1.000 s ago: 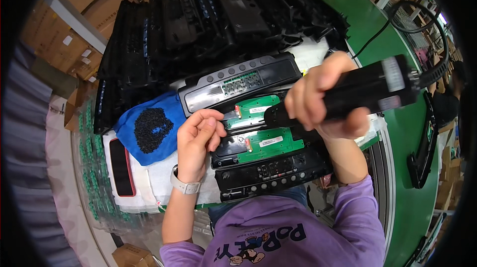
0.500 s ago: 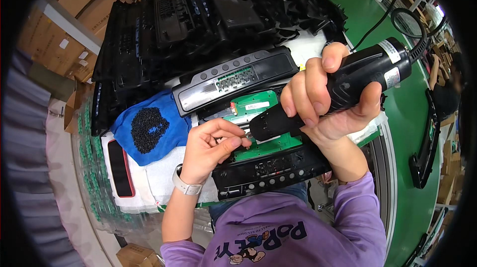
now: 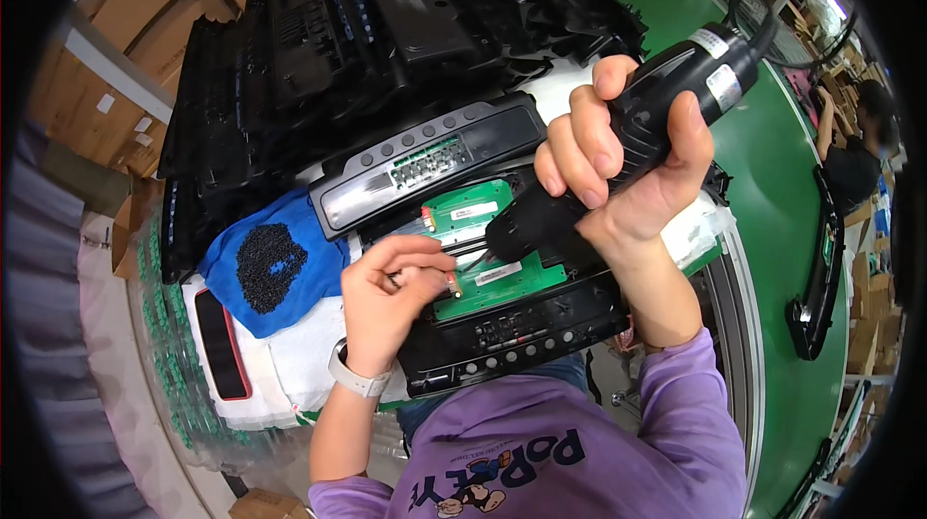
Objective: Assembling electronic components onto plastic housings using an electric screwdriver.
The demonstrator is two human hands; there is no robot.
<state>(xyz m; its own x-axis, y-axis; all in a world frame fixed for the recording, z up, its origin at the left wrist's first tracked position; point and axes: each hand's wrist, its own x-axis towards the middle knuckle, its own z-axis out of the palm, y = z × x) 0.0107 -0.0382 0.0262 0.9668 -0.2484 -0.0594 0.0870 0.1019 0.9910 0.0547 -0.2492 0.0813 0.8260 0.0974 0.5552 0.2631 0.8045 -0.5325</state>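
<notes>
My right hand (image 3: 628, 157) is wrapped round a black corded electric screwdriver (image 3: 664, 84), held tilted with its nose down to the left. Its thin bit reaches down over a green circuit board (image 3: 517, 287) lying in a black plastic panel with a row of buttons (image 3: 541, 337). My left hand (image 3: 386, 302) is at the board's left edge, its thumb and fingers pinched beside small connectors. Whatever lies between those fingertips is too small to make out. Another green board (image 3: 463, 198) shows just beyond, partly covered by the screwdriver.
Farther back lies a similar panel (image 3: 425, 162), with many black housings (image 3: 425, 12) stacked behind it. On the left, small black screws (image 3: 263, 268) are heaped on a blue cloth (image 3: 224, 297), near a red-edged phone (image 3: 224, 350). Another person (image 3: 855, 157) is at the far right.
The screwdriver's nose has drawn away from my left fingertips, so its bit and the board beneath show more. The whole view has shifted slightly.
</notes>
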